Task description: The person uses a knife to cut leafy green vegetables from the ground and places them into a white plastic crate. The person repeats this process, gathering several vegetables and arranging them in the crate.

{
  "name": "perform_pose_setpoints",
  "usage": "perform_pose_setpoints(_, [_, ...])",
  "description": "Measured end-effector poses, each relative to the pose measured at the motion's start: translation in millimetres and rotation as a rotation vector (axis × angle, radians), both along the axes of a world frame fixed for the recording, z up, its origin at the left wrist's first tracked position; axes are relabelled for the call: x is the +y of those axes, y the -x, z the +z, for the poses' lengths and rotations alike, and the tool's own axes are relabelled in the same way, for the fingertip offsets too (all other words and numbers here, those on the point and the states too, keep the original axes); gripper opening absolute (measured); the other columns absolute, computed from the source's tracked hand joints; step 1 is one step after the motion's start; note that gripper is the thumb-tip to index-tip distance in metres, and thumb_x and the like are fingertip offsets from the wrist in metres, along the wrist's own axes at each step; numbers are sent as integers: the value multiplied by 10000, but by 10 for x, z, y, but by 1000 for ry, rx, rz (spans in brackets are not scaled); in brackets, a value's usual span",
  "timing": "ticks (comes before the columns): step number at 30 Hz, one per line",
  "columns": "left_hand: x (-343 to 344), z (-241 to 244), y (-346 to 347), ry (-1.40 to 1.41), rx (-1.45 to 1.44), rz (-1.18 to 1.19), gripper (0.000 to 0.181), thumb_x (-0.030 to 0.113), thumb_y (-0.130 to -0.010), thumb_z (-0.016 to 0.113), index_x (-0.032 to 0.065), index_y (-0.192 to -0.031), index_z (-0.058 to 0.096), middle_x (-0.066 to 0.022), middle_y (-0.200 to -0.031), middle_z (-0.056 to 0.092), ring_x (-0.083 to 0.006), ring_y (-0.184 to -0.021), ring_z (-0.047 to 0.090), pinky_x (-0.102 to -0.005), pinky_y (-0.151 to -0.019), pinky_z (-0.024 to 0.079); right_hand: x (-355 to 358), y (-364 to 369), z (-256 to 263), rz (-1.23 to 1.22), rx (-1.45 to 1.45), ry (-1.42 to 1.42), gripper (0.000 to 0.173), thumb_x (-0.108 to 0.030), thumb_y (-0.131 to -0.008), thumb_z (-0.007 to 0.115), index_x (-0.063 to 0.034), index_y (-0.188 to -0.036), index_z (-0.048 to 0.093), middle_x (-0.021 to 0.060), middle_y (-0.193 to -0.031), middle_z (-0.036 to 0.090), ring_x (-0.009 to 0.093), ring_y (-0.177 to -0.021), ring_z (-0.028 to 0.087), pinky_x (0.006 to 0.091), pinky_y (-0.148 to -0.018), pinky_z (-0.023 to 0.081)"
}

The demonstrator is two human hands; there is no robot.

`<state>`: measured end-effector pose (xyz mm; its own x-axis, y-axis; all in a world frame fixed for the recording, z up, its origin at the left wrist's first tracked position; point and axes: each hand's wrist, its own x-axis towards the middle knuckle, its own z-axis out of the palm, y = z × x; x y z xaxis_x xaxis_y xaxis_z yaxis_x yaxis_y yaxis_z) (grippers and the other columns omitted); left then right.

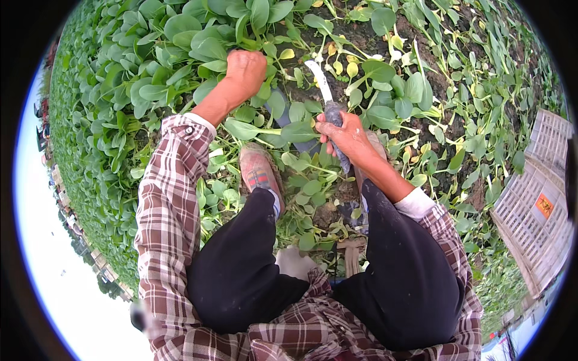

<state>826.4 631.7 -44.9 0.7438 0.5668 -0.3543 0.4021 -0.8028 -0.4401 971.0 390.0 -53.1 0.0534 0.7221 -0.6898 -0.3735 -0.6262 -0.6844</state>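
My left hand [246,72] is closed at the edge of the standing leafy greens [180,49]; its fingers are curled out of sight, and whether they grip a stem cannot be seen. In my right hand [341,135] is a knife with a dark wrapped handle [333,113] and a short, curved pale blade [319,80] pointing away from me. A leafy stalk [271,131] lies between the hands, its leaf reaching my right fingertips. To the right of the blade, cut leafy plants [397,90] lie on the soil.
Dense greens fill the left side. Loose leaves and yellowed scraps cover the soil on the right. Pale slatted plastic crates [528,212] stand at the far right. My shoe [259,171] is among low leaves, between the hands and my knees. A blue-grey strip [280,106] lies partly under leaves.
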Motion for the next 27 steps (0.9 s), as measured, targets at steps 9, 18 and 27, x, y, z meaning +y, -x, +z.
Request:
perform_pose_setpoints(9, [-141,-156,-205,-222,365,-333,97,244,-824,673,180,-845,743,16,-808,675,-188,-875,614,-350,-696,420,-91,56,-9,1,-35,-56,203,-200,-901,682,-57,-1027,611,36,-713,630,102,-490,566,261,-449,430])
perform_pose_setpoints(18, [-161,-322,41,-196,65,-183,92,193,-825,677,120,-844,730,-43,-808,683,-166,-748,706,-336,-542,503,-92,137,65,25,-50,-54,224,-226,-907,701,-81,-1054,613,5,-730,612,78,-506,545,235,-446,407])
perform_pose_setpoints(27, [-530,48,147,117,-169,-17,135,109,-782,656,5,-854,704,-176,-758,693,-313,-693,717,-427,-556,543,-259,46,195,-77,-109,-148,272,-168,-884,698,1,-1083,623,50,-707,642,107,-451,563,260,-426,438])
